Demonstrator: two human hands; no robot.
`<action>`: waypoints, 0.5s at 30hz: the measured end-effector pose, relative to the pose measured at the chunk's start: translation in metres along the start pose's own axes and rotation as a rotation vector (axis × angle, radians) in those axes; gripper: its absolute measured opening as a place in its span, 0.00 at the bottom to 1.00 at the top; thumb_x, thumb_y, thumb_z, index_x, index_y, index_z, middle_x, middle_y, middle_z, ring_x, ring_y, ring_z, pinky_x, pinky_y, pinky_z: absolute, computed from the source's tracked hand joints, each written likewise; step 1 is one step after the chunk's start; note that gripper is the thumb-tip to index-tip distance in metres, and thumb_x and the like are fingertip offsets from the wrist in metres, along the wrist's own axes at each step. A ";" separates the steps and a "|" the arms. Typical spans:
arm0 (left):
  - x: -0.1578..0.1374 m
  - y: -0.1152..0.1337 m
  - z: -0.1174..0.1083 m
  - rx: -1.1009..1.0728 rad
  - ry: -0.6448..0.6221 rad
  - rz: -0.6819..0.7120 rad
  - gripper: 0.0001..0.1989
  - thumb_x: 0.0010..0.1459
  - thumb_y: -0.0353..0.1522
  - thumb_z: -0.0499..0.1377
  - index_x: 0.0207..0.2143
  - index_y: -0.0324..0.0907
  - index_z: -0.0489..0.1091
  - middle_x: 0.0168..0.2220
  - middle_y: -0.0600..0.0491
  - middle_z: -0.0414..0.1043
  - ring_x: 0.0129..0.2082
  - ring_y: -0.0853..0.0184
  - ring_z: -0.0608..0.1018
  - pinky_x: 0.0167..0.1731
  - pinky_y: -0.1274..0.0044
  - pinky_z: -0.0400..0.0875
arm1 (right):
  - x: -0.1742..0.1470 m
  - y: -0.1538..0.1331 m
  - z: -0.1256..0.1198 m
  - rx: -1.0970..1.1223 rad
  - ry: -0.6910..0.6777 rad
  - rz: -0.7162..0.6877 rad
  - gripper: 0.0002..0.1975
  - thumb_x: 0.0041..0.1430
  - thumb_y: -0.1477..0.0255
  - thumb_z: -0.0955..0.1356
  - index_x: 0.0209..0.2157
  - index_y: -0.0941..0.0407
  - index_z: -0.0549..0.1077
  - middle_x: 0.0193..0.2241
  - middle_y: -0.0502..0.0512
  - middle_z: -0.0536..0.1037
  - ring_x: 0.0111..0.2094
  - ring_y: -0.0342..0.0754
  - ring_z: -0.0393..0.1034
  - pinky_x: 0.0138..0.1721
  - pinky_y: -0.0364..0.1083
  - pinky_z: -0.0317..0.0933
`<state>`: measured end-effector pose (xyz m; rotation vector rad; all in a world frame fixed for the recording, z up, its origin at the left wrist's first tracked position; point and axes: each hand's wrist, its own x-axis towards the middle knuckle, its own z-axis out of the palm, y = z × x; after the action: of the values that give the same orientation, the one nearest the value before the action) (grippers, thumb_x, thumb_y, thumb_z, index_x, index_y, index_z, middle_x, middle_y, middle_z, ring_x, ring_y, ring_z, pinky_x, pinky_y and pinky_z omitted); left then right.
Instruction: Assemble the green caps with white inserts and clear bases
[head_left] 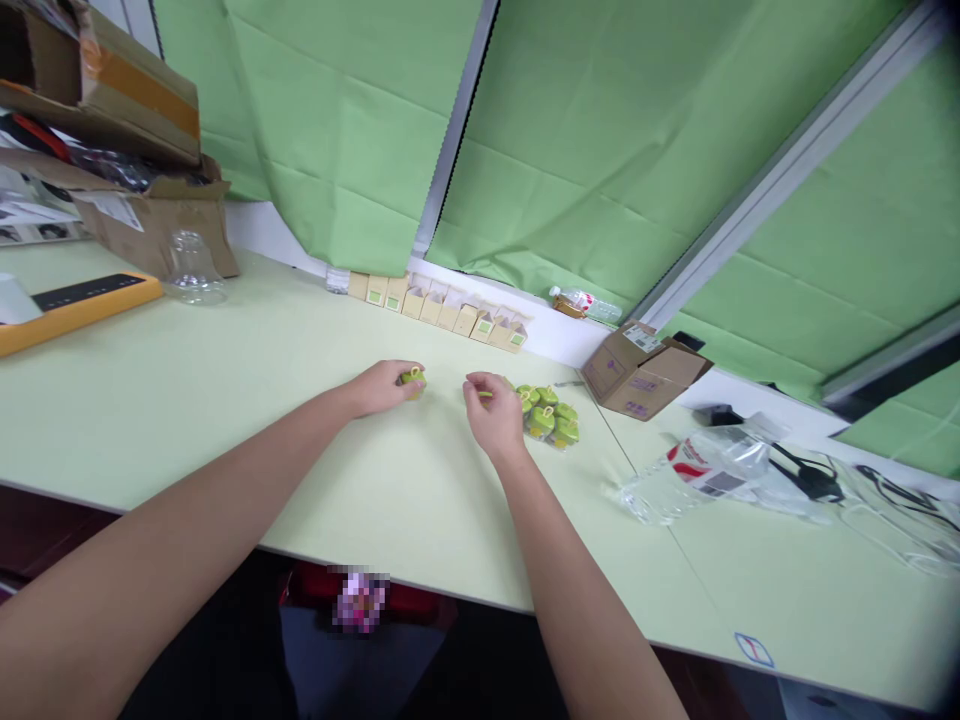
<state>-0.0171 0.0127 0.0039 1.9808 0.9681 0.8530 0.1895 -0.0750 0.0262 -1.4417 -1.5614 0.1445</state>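
My left hand (386, 388) is wrapped round a small clear jar with a green lid (413, 379) and a pale yellow loop on top, low over the table. To its right, my right hand (495, 412) is raised with curled fingers. A bit of yellow-green shows between its thumb and fingers; what it is I cannot make out. Just beyond that hand stands a cluster of several similar green-lidded jars (551, 420), partly hidden by it.
A row of small cardboard boxes (450, 312) lines the wall. Further right are a brown carton (637, 372) and a large clear bottle (697, 468) on its side, with black cables (814, 475). On the left are a clear plastic container (193, 270), an orange-edged device (97, 305) and stacked cartons (154, 225).
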 end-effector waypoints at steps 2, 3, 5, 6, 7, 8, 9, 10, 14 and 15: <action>0.011 -0.008 -0.013 0.113 0.018 -0.098 0.27 0.55 0.47 0.59 0.54 0.45 0.71 0.52 0.48 0.74 0.44 0.60 0.77 0.45 0.73 0.69 | 0.003 0.002 -0.009 -0.175 0.108 -0.058 0.12 0.62 0.68 0.63 0.41 0.56 0.76 0.41 0.60 0.78 0.44 0.52 0.71 0.48 0.50 0.64; 0.016 -0.012 -0.021 0.170 0.020 -0.146 0.28 0.56 0.47 0.57 0.56 0.45 0.69 0.54 0.48 0.73 0.46 0.58 0.76 0.47 0.72 0.68 | 0.004 0.004 -0.014 -0.267 0.142 -0.063 0.12 0.62 0.69 0.63 0.41 0.57 0.76 0.42 0.60 0.78 0.45 0.53 0.70 0.51 0.51 0.62; 0.025 -0.020 -0.037 0.311 0.054 -0.213 0.28 0.58 0.45 0.55 0.58 0.45 0.67 0.56 0.46 0.71 0.51 0.55 0.75 0.50 0.70 0.66 | 0.005 0.009 -0.020 -0.428 0.135 -0.020 0.12 0.61 0.70 0.63 0.41 0.57 0.77 0.42 0.61 0.77 0.46 0.56 0.68 0.51 0.53 0.60; 0.028 -0.025 -0.045 0.397 0.097 -0.230 0.27 0.59 0.44 0.54 0.58 0.44 0.67 0.57 0.44 0.70 0.53 0.53 0.73 0.52 0.68 0.66 | 0.005 0.011 -0.023 -0.495 0.098 0.017 0.12 0.60 0.71 0.64 0.41 0.57 0.77 0.41 0.62 0.77 0.46 0.57 0.68 0.49 0.53 0.60; 0.031 -0.030 -0.053 0.483 0.151 -0.239 0.26 0.60 0.43 0.52 0.58 0.42 0.67 0.57 0.42 0.69 0.55 0.51 0.71 0.53 0.65 0.64 | 0.005 0.013 -0.024 -0.552 0.048 0.053 0.11 0.59 0.71 0.65 0.40 0.56 0.77 0.40 0.63 0.77 0.44 0.57 0.68 0.47 0.53 0.60; 0.032 -0.035 -0.060 0.542 0.220 -0.271 0.26 0.61 0.43 0.51 0.58 0.42 0.67 0.58 0.40 0.67 0.56 0.49 0.70 0.54 0.63 0.63 | 0.005 0.014 -0.025 -0.600 -0.001 0.081 0.11 0.58 0.72 0.65 0.40 0.56 0.77 0.39 0.63 0.77 0.43 0.57 0.68 0.45 0.52 0.60; 0.032 -0.041 -0.066 0.571 0.289 -0.316 0.26 0.61 0.43 0.49 0.58 0.42 0.66 0.59 0.38 0.66 0.57 0.46 0.68 0.54 0.59 0.62 | 0.005 0.015 -0.025 -0.638 -0.040 0.101 0.11 0.57 0.73 0.65 0.40 0.55 0.77 0.38 0.63 0.78 0.42 0.57 0.68 0.43 0.52 0.59; 0.031 -0.047 -0.071 0.580 0.364 -0.353 0.27 0.63 0.43 0.46 0.60 0.42 0.65 0.59 0.36 0.65 0.57 0.45 0.68 0.54 0.57 0.62 | 0.004 0.015 -0.025 -0.666 -0.066 0.115 0.11 0.57 0.74 0.65 0.40 0.55 0.77 0.37 0.63 0.78 0.42 0.58 0.68 0.42 0.52 0.59; 0.024 -0.063 -0.083 0.528 0.552 -0.405 0.28 0.63 0.44 0.46 0.59 0.41 0.64 0.59 0.34 0.63 0.57 0.43 0.66 0.55 0.53 0.60 | 0.004 0.013 -0.023 -0.691 -0.093 0.147 0.10 0.59 0.72 0.65 0.40 0.54 0.77 0.38 0.62 0.78 0.42 0.59 0.69 0.41 0.53 0.57; 0.022 -0.064 -0.084 0.513 0.565 -0.403 0.27 0.63 0.45 0.47 0.59 0.41 0.64 0.59 0.35 0.62 0.57 0.43 0.65 0.55 0.53 0.60 | 0.004 0.013 -0.022 -0.686 -0.091 0.151 0.09 0.59 0.71 0.66 0.40 0.53 0.77 0.39 0.62 0.79 0.43 0.59 0.69 0.42 0.53 0.56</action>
<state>-0.0954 0.0867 -0.0032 1.8567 2.0023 1.0197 0.2144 -0.0792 0.0320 -2.1068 -1.6557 -0.2695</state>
